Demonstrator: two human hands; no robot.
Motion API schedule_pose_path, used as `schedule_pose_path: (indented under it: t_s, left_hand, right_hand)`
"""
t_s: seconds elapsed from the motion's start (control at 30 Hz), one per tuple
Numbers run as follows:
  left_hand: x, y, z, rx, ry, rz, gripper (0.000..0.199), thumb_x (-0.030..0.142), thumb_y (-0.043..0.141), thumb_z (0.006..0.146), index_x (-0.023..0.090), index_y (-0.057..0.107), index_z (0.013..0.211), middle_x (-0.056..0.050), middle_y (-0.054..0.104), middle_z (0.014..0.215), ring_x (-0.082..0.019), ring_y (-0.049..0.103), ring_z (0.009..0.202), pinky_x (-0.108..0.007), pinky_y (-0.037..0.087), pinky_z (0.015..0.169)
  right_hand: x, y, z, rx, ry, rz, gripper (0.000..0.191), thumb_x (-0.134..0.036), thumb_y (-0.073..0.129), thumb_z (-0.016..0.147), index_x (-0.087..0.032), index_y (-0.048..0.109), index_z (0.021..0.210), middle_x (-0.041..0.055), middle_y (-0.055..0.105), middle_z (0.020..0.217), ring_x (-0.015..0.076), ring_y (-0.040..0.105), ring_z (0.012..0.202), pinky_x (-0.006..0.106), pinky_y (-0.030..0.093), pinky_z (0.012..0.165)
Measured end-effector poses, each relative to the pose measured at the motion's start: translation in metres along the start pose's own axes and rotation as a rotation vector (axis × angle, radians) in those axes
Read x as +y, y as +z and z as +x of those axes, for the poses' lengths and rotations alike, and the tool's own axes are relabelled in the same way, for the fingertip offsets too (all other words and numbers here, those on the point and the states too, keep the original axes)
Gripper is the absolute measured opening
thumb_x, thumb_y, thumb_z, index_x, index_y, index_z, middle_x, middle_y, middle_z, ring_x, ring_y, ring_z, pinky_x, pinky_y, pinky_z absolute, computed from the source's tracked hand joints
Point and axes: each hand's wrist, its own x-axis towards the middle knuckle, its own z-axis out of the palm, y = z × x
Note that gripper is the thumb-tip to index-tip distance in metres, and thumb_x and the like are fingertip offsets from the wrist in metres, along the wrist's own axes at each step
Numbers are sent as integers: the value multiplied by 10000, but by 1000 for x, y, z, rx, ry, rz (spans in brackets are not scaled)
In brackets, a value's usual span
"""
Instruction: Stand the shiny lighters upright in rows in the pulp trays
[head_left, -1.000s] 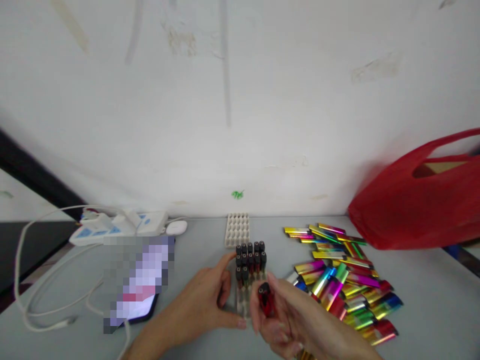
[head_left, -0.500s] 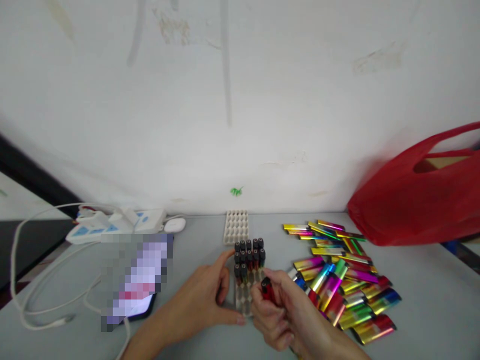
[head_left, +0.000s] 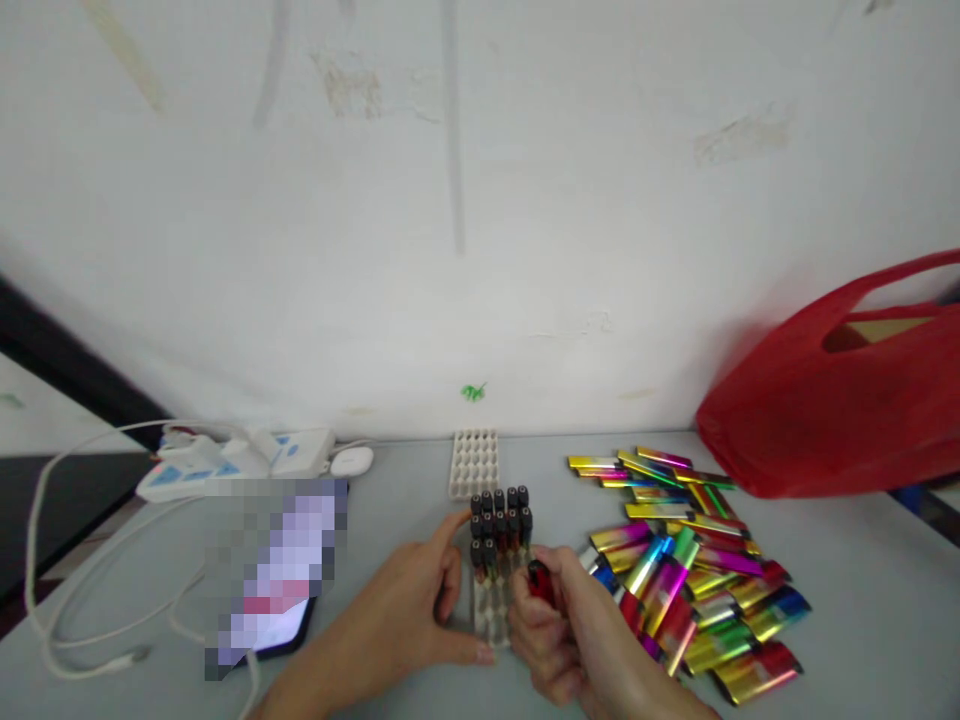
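A pale tray with cells point(head_left: 491, 615) stands before me, its back rows filled with several upright lighters point(head_left: 500, 522) with black tops. My left hand point(head_left: 409, 610) spans the tray's left side, index finger at the back corner and thumb at the front edge. Its other fingers are curled. Over the tray's right side, my right hand point(head_left: 559, 630) is closed around a red lighter point(head_left: 540, 582), black end up and tilted. The lower part of that lighter is hidden in the fingers. Bare cells show between the hands.
Shiny coloured lighters point(head_left: 694, 590) lie heaped on the right. A second pale tray point(head_left: 475, 465) rests near the wall. A red bag point(head_left: 832, 400) stands at the right; a phone point(head_left: 289, 570), power strip point(head_left: 300, 455), white case point(head_left: 352, 461) and cables are on the left.
The whole view has shifted slightly. My right hand, with the red lighter, has moved a little to the right and towards me. My left hand keeps its place at the tray.
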Motion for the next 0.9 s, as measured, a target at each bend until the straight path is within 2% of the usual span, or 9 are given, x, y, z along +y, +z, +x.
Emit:
schedule_pose_path:
  t_s: [0.1,0.17,0.33,0.43,0.57,0.63,0.73,0.83,0.9]
  left_hand:
    - [0,0,0,0,-1,-8,1182,437,1092,719,252,443,1690,109,634,742,-208,607,667,-292,341,619]
    - [1,0,0,2,8,-27,1174,427,1088,723,248,444,1688,108,634,744,-203,603,663,-290,338,615]
    - [2,0,0,1,-2,-28,1196,430,1091,705,243,441,1691,113,617,733,-197,597,655,-288,328,606]
    - [1,0,-1,2,7,-25,1191,445,1088,713,249,439,1692,108,624,743,-203,606,669,-290,334,612]
    - [0,0,-1,0,20,-30,1173,442,1074,740,256,428,1702,104,636,750,-202,610,657,-290,338,607]
    - [0,0,-1,5,13,-21,1179,423,1083,721,252,440,1694,103,639,751,-206,617,665,-292,349,614]
    - [0,1,0,9,0,-26,1214,380,1102,687,249,439,1695,104,639,744,-208,617,668,-289,358,616]
    - [2,1,0,5,14,-43,1199,378,1094,708,257,432,1700,110,633,732,-194,595,650,-281,332,605]
    - [3,0,-1,-4,12,-51,1163,376,1084,726,262,444,1691,110,635,735,-188,586,648,-277,324,602]
  right_hand:
    - [1,2,1,77,59,13,487,-563,355,1021,-266,341,636,-116,191,540,90,10,485,263,19,468]
    - [2,4,0,109,44,21,480,-527,332,1045,-264,365,645,-114,203,546,95,19,494,254,30,471]
    - [1,7,1,165,79,45,563,-469,189,1116,-255,376,630,-114,191,545,104,-11,507,243,23,466]
    - [-1,7,2,149,134,49,622,-453,108,1149,-249,357,617,-117,179,546,105,-30,514,236,13,464]
    - [-1,7,3,110,139,28,650,-482,112,1165,-244,356,612,-110,187,543,104,-16,502,238,10,457]
    - [0,6,4,98,150,35,649,-511,149,1162,-244,356,608,-109,192,536,100,-9,490,241,13,456]
    - [0,5,4,64,156,55,654,-666,319,1119,-248,366,619,-117,219,529,84,15,479,245,22,462]
    - [1,4,4,-25,114,74,679,-829,619,926,-253,387,649,-126,265,535,67,66,482,245,19,468]
    - [1,3,4,-79,59,73,715,-872,759,772,-257,409,668,-128,295,536,61,100,482,249,18,462]
